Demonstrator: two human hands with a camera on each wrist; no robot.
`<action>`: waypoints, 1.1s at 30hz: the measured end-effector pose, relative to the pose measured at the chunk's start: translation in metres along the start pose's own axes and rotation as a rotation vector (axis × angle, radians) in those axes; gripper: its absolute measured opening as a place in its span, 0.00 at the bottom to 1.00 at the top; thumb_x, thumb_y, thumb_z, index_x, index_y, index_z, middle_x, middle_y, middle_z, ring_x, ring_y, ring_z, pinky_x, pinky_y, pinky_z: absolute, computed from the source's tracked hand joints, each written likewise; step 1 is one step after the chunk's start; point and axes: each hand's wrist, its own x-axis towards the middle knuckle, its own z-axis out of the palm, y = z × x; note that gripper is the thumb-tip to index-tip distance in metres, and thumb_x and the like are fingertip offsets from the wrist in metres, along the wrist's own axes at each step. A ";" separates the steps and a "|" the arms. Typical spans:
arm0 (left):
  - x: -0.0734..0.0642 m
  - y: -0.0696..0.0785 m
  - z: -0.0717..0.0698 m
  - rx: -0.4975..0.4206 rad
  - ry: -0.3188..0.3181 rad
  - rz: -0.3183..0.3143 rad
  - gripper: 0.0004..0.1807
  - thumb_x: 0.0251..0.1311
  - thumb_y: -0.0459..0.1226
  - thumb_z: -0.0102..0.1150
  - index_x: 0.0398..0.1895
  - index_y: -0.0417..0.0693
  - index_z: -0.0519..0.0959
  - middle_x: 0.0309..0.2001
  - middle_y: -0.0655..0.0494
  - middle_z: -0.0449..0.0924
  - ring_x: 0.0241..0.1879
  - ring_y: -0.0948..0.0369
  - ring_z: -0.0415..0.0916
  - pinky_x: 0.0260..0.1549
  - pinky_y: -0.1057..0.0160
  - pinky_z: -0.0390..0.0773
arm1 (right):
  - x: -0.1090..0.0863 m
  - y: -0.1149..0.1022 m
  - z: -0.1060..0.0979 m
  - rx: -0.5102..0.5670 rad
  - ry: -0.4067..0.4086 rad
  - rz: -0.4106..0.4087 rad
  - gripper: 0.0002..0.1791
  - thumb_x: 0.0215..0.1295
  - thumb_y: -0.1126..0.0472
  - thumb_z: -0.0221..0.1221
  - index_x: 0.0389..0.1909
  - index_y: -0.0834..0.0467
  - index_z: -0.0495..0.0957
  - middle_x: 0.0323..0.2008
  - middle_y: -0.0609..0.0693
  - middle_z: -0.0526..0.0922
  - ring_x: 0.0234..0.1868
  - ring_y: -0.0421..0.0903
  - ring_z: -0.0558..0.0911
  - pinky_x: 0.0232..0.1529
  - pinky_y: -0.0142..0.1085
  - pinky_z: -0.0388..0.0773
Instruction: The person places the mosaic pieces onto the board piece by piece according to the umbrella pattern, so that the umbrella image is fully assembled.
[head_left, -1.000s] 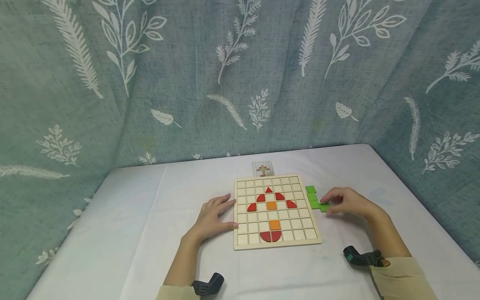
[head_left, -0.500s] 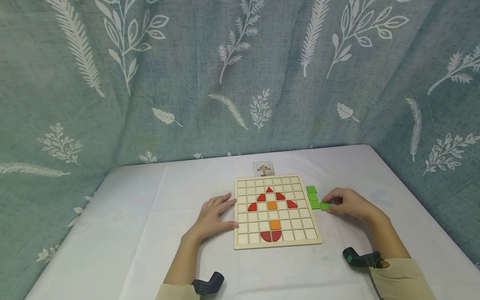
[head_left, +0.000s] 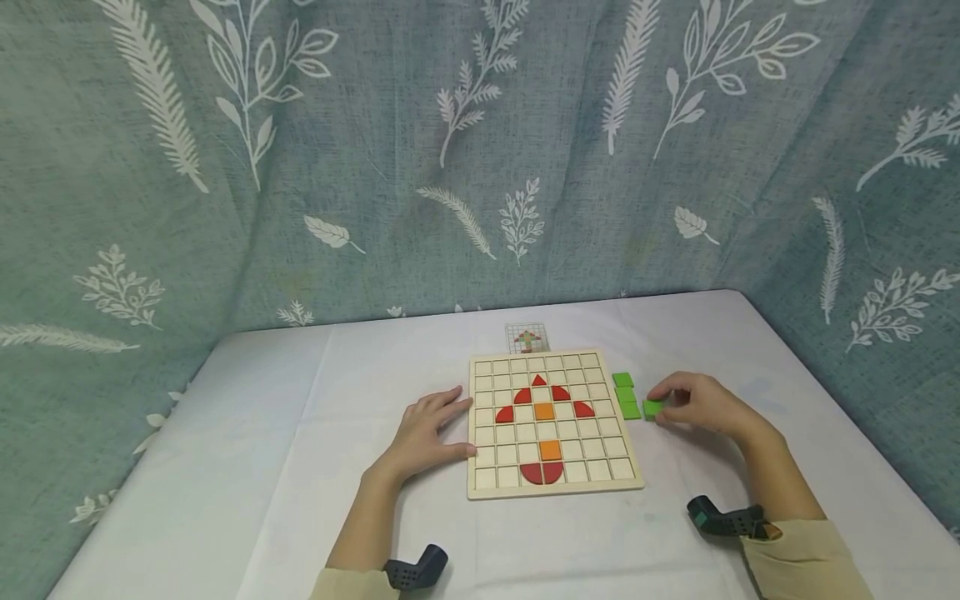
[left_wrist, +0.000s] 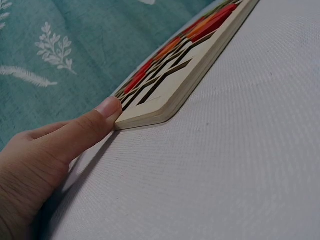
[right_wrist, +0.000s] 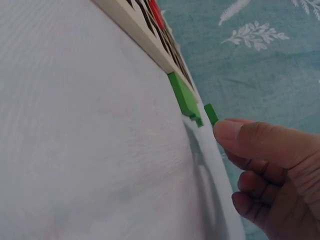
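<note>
My right hand (head_left: 703,404) pinches a green square tile (head_left: 652,408) between thumb and fingertips, just off the table to the right of the board. In the right wrist view that green tile (right_wrist: 211,114) is tilted and apart from the others. Several more green tiles (head_left: 628,395) lie along the right side of the wooden grid board (head_left: 558,493). Spread fingers and thumb of my left hand (head_left: 422,435) touch the board's left edge. Red quarter-round pieces (head_left: 532,473), a red triangle (head_left: 538,380) and two orange squares (head_left: 543,411) sit in the grid.
Behind the board, partly against its far edge, lies a small pattern card (head_left: 527,337). A white cloth covers the table (head_left: 375,367). A leaf-patterned teal curtain (head_left: 390,242) hangs at the back and sides.
One green tile has come away from the group, pinched in my right hand, moved slightly right and tilted up. My left hand stays at the board's edge.
</note>
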 end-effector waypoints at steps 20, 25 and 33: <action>0.005 0.002 0.000 0.022 -0.009 -0.001 0.46 0.40 0.65 0.66 0.66 0.62 0.69 0.71 0.61 0.58 0.69 0.55 0.52 0.65 0.45 0.53 | 0.014 -0.034 -0.004 0.010 0.096 -0.161 0.13 0.54 0.64 0.67 0.42 0.58 0.82 0.39 0.50 0.81 0.37 0.45 0.68 0.39 0.37 0.68; 0.003 0.001 0.001 0.021 -0.005 -0.002 0.45 0.40 0.65 0.66 0.66 0.62 0.69 0.71 0.62 0.58 0.69 0.56 0.52 0.65 0.46 0.53 | 0.024 -0.046 0.002 0.050 0.085 -0.217 0.13 0.54 0.64 0.67 0.42 0.60 0.82 0.40 0.52 0.82 0.37 0.47 0.70 0.40 0.42 0.69; 0.000 0.001 0.001 0.013 -0.009 -0.028 0.46 0.40 0.65 0.66 0.66 0.63 0.69 0.71 0.63 0.57 0.70 0.56 0.51 0.65 0.45 0.54 | 0.041 -0.063 0.017 0.116 0.044 -0.240 0.14 0.55 0.62 0.67 0.43 0.59 0.82 0.41 0.52 0.82 0.38 0.53 0.70 0.42 0.45 0.69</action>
